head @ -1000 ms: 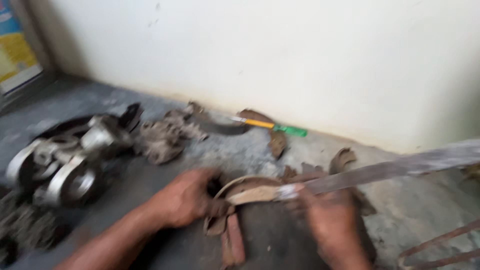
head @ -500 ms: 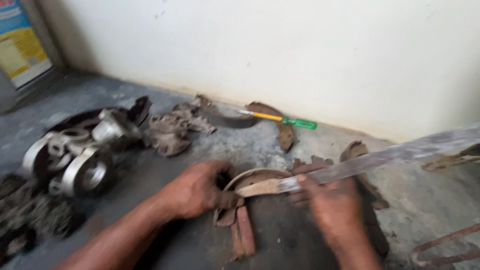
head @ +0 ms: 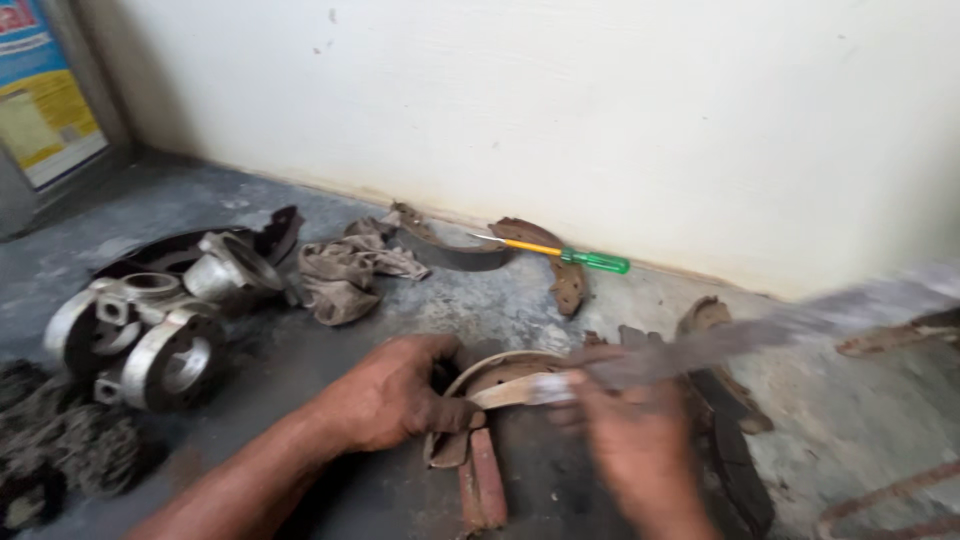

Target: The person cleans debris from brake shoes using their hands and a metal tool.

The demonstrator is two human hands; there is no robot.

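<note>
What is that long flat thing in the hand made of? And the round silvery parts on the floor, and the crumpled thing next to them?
The long flat blade looks like dull grey metal, though it is blurred. The right hand grips it. The round silvery parts seem to be cast metal, pale and matte. The crumpled thing looks like dirty brownish cloth, soft and folded.
</note>
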